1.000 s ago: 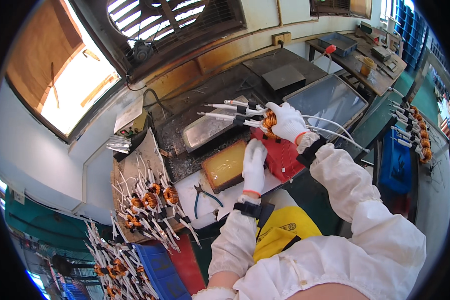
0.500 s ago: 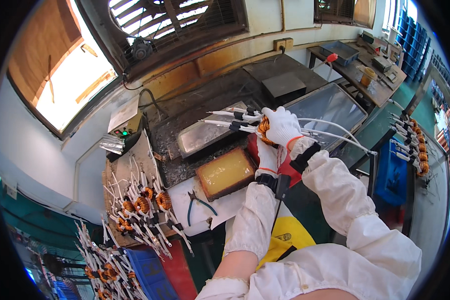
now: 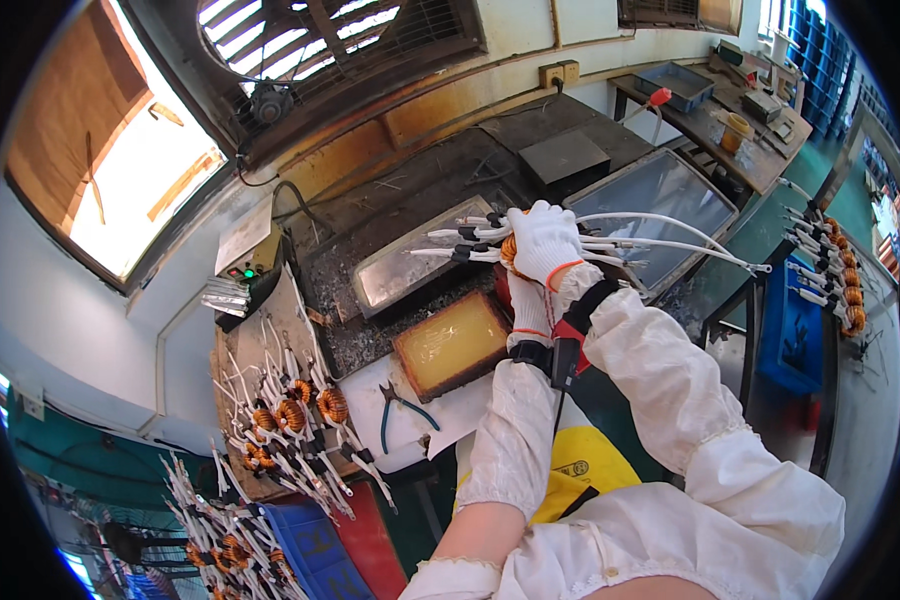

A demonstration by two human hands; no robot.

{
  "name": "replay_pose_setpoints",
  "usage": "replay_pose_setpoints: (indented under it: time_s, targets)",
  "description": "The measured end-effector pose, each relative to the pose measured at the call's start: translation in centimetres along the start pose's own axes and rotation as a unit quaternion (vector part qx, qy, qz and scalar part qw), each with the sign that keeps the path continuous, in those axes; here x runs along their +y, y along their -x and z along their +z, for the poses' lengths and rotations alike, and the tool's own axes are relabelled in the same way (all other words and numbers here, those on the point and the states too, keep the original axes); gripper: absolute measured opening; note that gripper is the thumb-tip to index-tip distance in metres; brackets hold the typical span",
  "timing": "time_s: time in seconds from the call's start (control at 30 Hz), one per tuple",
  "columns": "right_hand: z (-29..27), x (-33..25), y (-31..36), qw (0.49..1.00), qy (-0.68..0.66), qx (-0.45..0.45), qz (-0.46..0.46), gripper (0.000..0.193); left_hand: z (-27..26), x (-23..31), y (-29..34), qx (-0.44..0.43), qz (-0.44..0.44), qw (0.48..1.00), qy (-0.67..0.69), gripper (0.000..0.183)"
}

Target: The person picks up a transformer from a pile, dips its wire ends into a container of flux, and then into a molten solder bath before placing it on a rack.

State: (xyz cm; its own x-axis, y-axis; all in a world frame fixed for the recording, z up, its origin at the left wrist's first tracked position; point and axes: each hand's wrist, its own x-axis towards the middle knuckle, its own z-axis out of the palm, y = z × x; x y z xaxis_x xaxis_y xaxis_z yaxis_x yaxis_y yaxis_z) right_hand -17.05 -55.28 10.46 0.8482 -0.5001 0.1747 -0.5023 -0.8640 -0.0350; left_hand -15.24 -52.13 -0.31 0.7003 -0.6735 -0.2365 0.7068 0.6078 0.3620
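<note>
Workbench surfaces fill the view, grimy and dark, below a barred window. At far left, a tray (image 3: 270, 430) holds many copper coils with white leads, and a second pile of the same coils lies lower at the bench edge (image 3: 215, 540). Just right of the tray, blue-handled pliers (image 3: 402, 408) rest on a white sheet. Beside them sits a shallow square pan of yellow material (image 3: 452, 342), and behind it a rectangular metal trough (image 3: 410, 262) with a shiny surface.

Your left hand (image 3: 530, 318), gloved in white, is raised below your right hand; its fingers are hidden behind the right wrist, so you cannot tell whether they are spread or closed.

Your right hand (image 3: 543, 243), also gloved, has its fingers curled tight around a copper coil (image 3: 510, 250), which sits above the right end of the trough. The coil's leads run roughly level: short sleeved ends (image 3: 460, 238) point left over the trough, and long white leads (image 3: 670, 240) trail right across a tilted glass panel (image 3: 660, 190).

At far right, a blue bin (image 3: 790, 330) stands near more coils on a rack (image 3: 840, 280).
</note>
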Motion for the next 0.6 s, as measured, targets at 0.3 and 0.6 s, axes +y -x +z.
replay_pose_setpoints:
  time_s: [0.3, 0.6]
  targets:
    - [0.3, -0.4, -0.5, 1.000, 0.009, -0.016, 0.006, 0.038, -3.3, -0.5, -1.7, -0.011, 0.039, 0.996, -0.078, 0.051]
    - [1.0, -1.4, -0.8, 1.000, 0.001, 0.006, 0.007, 0.038, -3.2, 0.4, -1.1, 0.002, 0.073, 0.983, -0.171, 0.053]
